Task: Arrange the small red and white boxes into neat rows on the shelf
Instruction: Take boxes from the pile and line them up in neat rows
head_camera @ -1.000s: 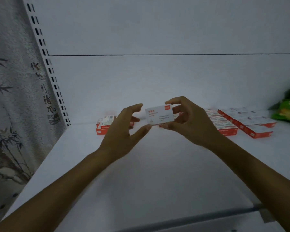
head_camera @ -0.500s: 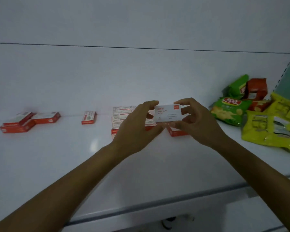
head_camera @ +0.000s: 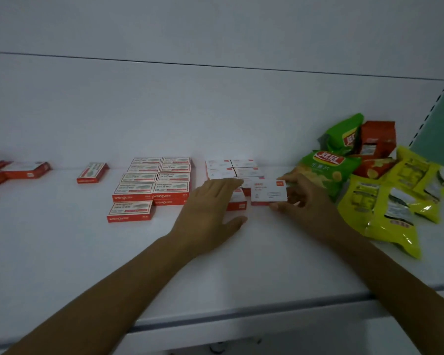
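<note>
My right hand (head_camera: 301,201) pinches a small white box with a red corner (head_camera: 268,190), held low at the front right of a two-column group of white-topped boxes (head_camera: 231,167) on the white shelf (head_camera: 87,252). My left hand (head_camera: 210,208) lies flat with straight fingers over the front left box of that group (head_camera: 237,201). Left of it stands a block of red and white boxes in two rows (head_camera: 155,178), with one more box (head_camera: 130,211) at its front. Further left lie a single box (head_camera: 92,171) and a few loose ones (head_camera: 23,170).
Green (head_camera: 326,170), red (head_camera: 374,144) and yellow snack bags (head_camera: 390,203) are heaped at the right end of the shelf, close to my right hand. The shelf's front lip (head_camera: 241,319) runs below my forearms. A perforated upright (head_camera: 431,111) bounds the right side.
The view swung right along the shelf. Both hands lowered from holding the box in the air; my left hand let go and now lies flat on the group, while my right brought the box down beside it.
</note>
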